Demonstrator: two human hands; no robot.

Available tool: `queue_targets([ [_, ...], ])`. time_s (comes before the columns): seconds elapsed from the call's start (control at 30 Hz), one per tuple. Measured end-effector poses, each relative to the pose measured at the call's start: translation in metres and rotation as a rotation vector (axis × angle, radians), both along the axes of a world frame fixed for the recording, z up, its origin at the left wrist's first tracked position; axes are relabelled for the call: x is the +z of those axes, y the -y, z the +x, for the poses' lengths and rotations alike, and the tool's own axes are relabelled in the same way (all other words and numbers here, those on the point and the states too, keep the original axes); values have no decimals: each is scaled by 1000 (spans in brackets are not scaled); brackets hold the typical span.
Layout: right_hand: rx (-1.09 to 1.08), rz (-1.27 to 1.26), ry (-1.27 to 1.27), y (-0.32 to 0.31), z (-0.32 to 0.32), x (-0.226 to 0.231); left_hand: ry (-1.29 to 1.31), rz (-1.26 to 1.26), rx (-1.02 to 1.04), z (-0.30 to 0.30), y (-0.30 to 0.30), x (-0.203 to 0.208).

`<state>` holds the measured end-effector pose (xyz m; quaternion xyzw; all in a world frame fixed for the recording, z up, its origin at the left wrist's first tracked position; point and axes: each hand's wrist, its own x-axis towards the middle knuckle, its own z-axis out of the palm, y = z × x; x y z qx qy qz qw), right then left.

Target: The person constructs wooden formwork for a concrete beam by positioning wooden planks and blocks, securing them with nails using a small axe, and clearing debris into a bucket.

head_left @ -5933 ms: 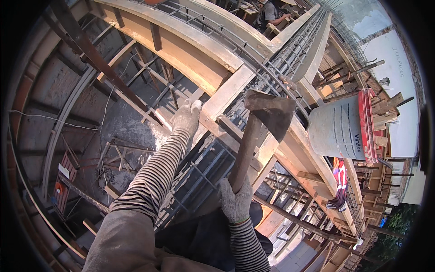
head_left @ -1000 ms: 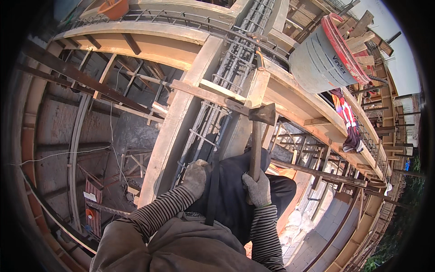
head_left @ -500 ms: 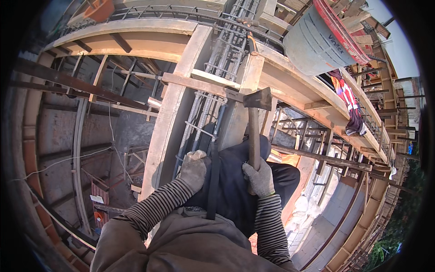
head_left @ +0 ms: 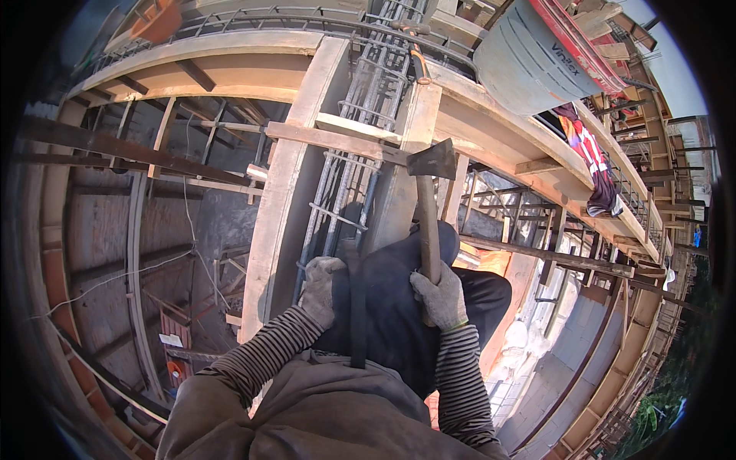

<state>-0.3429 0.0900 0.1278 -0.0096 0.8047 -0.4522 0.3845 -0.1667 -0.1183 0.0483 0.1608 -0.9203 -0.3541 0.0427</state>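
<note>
My right hand, in a pale knitted glove, is wrapped round the wooden handle of a hatchet. The hatchet points away from me, its broad dark metal head beside the end of a wooden crosspiece. My left hand, gloved too, is by my left thigh at the edge of the formwork; its fingers are curled, and what they hold, if anything, is hidden. Steel reinforcing bars run between the formwork boards in front of me. A dark strap hangs down between my hands.
A grey bucket with a red rim stands at the far right. An orange-handled hammer lies on the far bars. A colourful cloth hangs over the right beam. Deep open bays with props lie left and right; an orange container is far left.
My left hand has moved slightly left, and its fingers have turned. My right hand keeps its hold on the hatchet, which has barely moved. The view has shifted a little.
</note>
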Motion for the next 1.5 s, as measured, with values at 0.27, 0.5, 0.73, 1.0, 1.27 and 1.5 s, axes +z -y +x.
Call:
queue_targets([
  [0.27, 34, 13, -7, 1, -2, -1, 3, -392, -351, 12, 11, 21],
  [0.5, 5, -12, 33, 6, -3, 0, -275, -416, -434, 37, 30, 22],
  [0.73, 11, -25, 42, 9, -3, -4, -342, 61, 75, 54, 20, 31],
  [1.0, 158, -1, -129, 15, 4, 29, -356, 1216, 572, 10, 12, 85],
  [1.27, 21, -415, 49, 57, 23, 77, -374, 1549, 397, -13, -10, 88],
  [1.5, -86, -243, -42, 39, 31, 60, -274, 28, -302, -46, 13, 114],
])
